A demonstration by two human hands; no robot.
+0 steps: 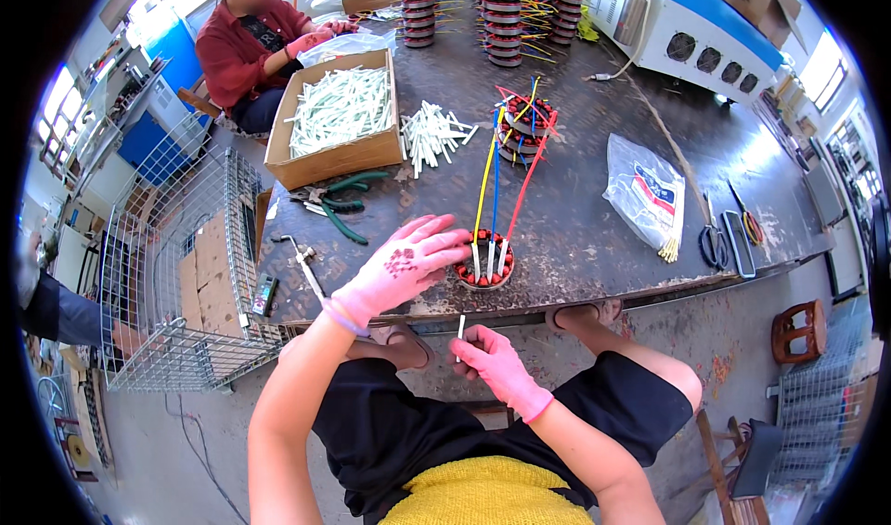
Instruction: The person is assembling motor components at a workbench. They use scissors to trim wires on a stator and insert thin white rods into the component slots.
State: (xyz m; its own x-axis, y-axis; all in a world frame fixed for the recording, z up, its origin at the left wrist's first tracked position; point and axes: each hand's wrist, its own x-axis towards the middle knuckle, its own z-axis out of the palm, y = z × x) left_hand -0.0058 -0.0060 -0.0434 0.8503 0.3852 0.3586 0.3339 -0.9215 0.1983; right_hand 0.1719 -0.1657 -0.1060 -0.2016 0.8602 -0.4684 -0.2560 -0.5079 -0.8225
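Note:
At the table's front edge stands a motor stator (pixel 483 282), a dark ring with red insulation. A yellow, a blue and a red wire (pixel 524 191) run from it toward the far side, each with a white sleeve at its base. My left hand (pixel 404 263), in a pink glove, lies palm down with fingers stretched, the fingertips at the stator's left side; whether they press on it I cannot tell. Below the table edge, my right hand (pixel 490 362), also in a pink glove, pinches a thin white sleeve tube (pixel 461 324) upright, apart from the stator.
A carton (pixel 283 168) of white sleeves stands at the left, with loose sleeves (pixel 430 135) beside it. Nearby lie green-handled pliers (pixel 348 207). More stators (pixel 524 121) stand beyond. Scissors (pixel 714 245) and a plastic bag (pixel 645 191) lie right. A co-worker (pixel 255 51) sits far left.

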